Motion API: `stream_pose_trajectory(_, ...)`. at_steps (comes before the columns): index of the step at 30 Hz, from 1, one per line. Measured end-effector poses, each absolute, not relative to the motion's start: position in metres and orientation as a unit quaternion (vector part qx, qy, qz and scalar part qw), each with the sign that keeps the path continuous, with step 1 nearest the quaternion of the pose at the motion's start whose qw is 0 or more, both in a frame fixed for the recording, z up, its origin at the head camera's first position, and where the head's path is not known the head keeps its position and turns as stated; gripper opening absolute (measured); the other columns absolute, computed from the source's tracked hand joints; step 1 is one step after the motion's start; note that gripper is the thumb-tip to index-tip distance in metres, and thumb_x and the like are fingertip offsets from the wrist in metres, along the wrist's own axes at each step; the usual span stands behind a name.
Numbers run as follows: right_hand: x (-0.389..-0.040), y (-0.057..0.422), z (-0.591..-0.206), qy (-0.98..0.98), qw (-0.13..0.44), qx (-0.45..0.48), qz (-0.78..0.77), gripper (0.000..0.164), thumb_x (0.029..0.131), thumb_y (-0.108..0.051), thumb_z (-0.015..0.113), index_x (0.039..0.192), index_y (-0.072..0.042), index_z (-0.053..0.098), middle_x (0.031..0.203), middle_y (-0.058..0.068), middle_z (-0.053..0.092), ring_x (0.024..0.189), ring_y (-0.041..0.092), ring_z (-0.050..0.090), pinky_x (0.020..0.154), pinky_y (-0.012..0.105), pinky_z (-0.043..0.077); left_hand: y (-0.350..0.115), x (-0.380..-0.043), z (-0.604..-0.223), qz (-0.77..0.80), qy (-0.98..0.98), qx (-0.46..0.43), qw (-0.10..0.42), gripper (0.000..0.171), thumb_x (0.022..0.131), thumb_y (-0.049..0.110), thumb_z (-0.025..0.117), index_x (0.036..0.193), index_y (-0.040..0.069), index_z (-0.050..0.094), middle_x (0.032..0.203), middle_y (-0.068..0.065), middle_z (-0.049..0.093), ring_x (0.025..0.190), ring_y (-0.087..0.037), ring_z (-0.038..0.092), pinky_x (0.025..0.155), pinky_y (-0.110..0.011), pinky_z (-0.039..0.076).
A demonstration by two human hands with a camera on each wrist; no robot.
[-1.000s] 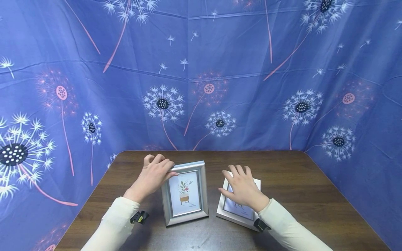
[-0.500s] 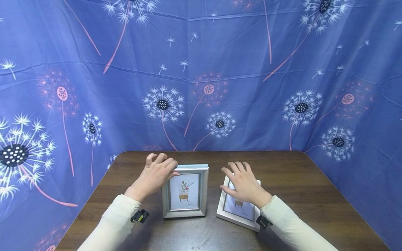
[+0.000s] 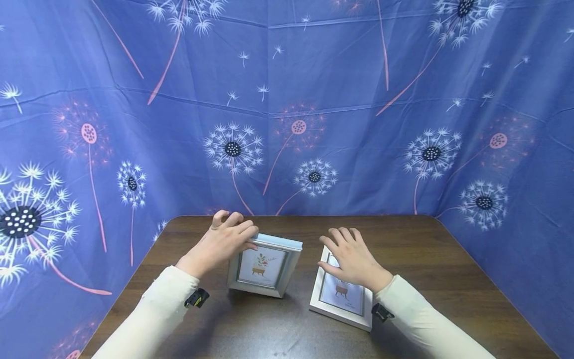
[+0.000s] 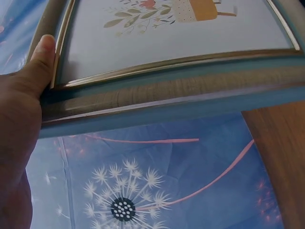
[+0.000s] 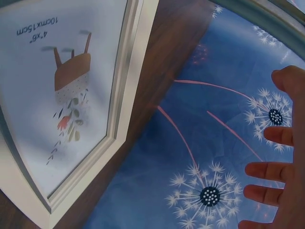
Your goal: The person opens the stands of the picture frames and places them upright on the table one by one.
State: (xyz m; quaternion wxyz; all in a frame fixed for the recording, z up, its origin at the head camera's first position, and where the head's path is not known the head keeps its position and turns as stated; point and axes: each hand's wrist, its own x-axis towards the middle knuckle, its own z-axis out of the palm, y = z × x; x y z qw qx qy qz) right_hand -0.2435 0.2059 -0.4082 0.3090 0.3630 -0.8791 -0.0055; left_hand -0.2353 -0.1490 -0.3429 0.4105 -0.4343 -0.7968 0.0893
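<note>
My left hand (image 3: pixel 219 243) grips a silver and blue-grey picture frame (image 3: pixel 287 271) by its upper left corner. In the left wrist view the thumb (image 4: pixel 44 52) lies across the front border of that frame (image 4: pixel 167 95), while the other fingers are mostly hidden. The frame stands turned and tilted, its potted-plant print facing me. To the right, a white picture frame (image 3: pixel 317 294) with a similar print lies back at a slant. Over its upper part my right hand (image 3: pixel 352 259) is spread; in the right wrist view its fingers (image 5: pixel 269 170) are apart from that frame (image 5: pixel 126 107), holding nothing.
Both frames are over a brown wooden table (image 3: pixel 403 249) with rounded back corners. A blue curtain (image 3: pixel 358 124) with dandelion prints hangs behind the table and along both sides. Dark bands (image 3: pixel 197 298) sit on the wrists over cream sleeves (image 3: pixel 148 311).
My left hand has raised the silver frame's lower edge and swung its right side towards me. My right hand has shifted slightly to the right and up. The white frame stays put.
</note>
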Motion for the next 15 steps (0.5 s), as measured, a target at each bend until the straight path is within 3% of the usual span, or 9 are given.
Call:
stream_pose_trajectory(6, -0.246, 0.208, -0.408, -0.868, 0.313, 0.385, -0.002, 0.056, 0.085, -0.052, 0.062, 0.122, -0.010, 0.061, 0.118, 0.016, 0.056, 0.105, 0.036, 0.052, 0.089, 0.058, 0.039, -0.146, -0.238, -0.333, 0.137, -0.772, -0.456, 0.422, 0.037, 0.080, 0.052, 0.063, 0.096, 0.020, 0.052, 0.086, 0.010, 0.048, 0.090, -0.018, 0.045, 0.091, -0.051, 0.025)
stream_pose_trajectory(15, -0.253, 0.213, -0.405, -0.847, 0.315, 0.428, -0.008, 0.054, 0.088, -0.050, 0.056, 0.122, -0.009, 0.060, 0.119, 0.017, 0.056, 0.108, 0.036, 0.053, 0.089, 0.053, 0.041, -0.146, -0.243, -0.321, 0.149, -0.753, -0.471, 0.435, 0.045, 0.069, 0.054, 0.074, 0.094, 0.021, 0.055, 0.089, 0.011, 0.057, 0.092, -0.018, 0.050, 0.093, -0.051, 0.025)
